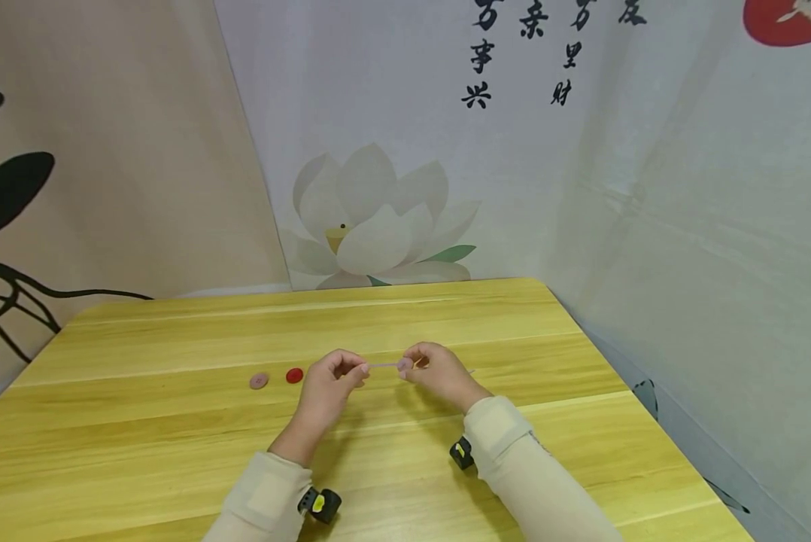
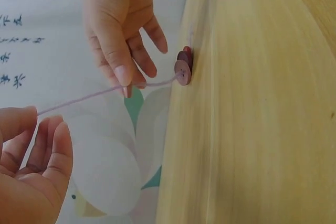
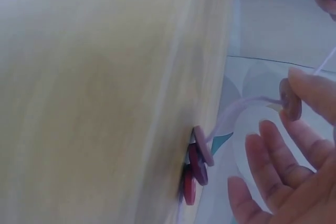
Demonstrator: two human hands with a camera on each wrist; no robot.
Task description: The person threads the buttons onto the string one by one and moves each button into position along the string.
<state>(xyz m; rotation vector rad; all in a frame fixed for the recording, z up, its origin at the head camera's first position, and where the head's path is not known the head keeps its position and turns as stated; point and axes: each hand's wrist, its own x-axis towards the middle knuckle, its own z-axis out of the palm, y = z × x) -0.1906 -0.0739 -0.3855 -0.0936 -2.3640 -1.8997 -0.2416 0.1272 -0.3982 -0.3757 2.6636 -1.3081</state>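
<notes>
Between the two hands runs a thin pale purple string [image 1: 382,365], drawn straight. My left hand [image 1: 329,382] pinches its left end between thumb and fingertips. My right hand [image 1: 444,372] pinches a dusty pink button [image 3: 291,99] by its edge between thumb and forefinger, its other fingers spread. The string passes through this button and curves down to another pink button [image 3: 203,146], standing on edge at the table. Against that one lean a dark maroon button [image 3: 198,165] and a red button [image 3: 189,184]; in the head view the right hand hides these three.
On the wooden table [image 1: 141,452], left of the left hand, lie a loose pink button [image 1: 259,381] and a loose red button [image 1: 294,375]. A wall cloth [image 1: 392,98] with a printed lotus hangs behind the table's far edge. Each wrist wears a small black camera.
</notes>
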